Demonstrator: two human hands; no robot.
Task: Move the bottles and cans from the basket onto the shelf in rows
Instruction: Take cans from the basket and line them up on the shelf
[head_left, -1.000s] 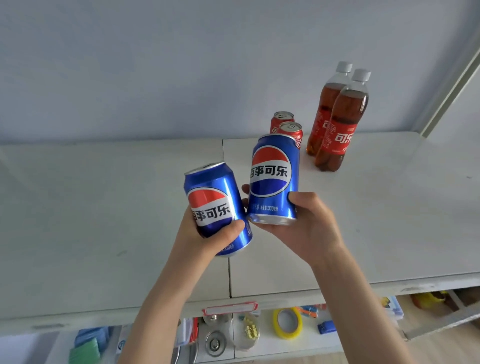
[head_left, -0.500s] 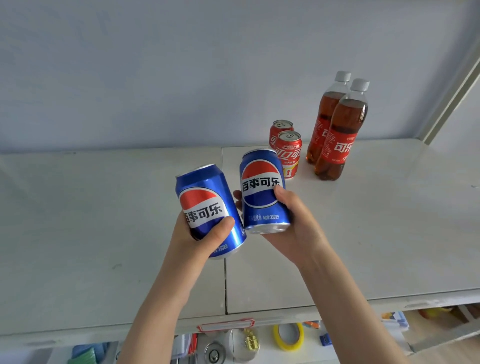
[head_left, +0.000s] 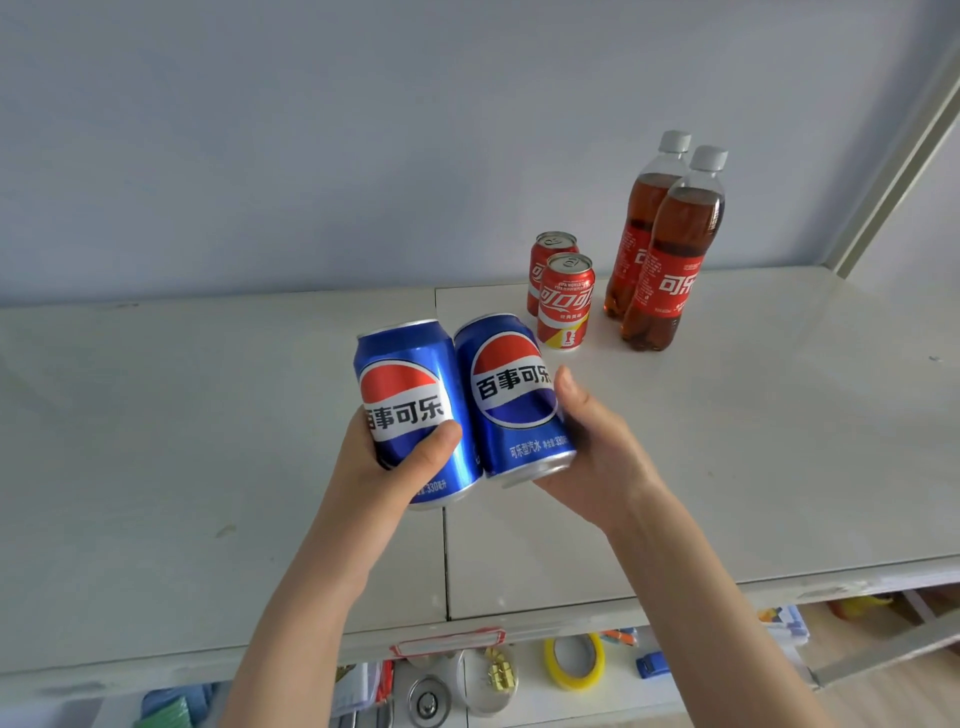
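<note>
I hold two blue Pepsi cans side by side above the white shelf (head_left: 208, 441). My left hand (head_left: 395, 467) grips the left blue can (head_left: 410, 384); my right hand (head_left: 597, 457) grips the right blue can (head_left: 511, 395) from its right side. The cans touch each other and tilt slightly. Further back on the shelf stand two red cola cans (head_left: 565, 301) one behind the other, and to their right two cola bottles (head_left: 675, 249) with grey caps, also front to back. The basket is not in view.
A grey wall runs behind the shelf, with a metal upright (head_left: 893, 171) at the right end. Below the shelf's front edge lie a yellow tape roll (head_left: 574, 662), a small metal tin (head_left: 428, 701) and other small items.
Both hands have carried the blue cans forward toward the red cans and brought them together until they touch. The right can has dropped lower, level with the left one.
</note>
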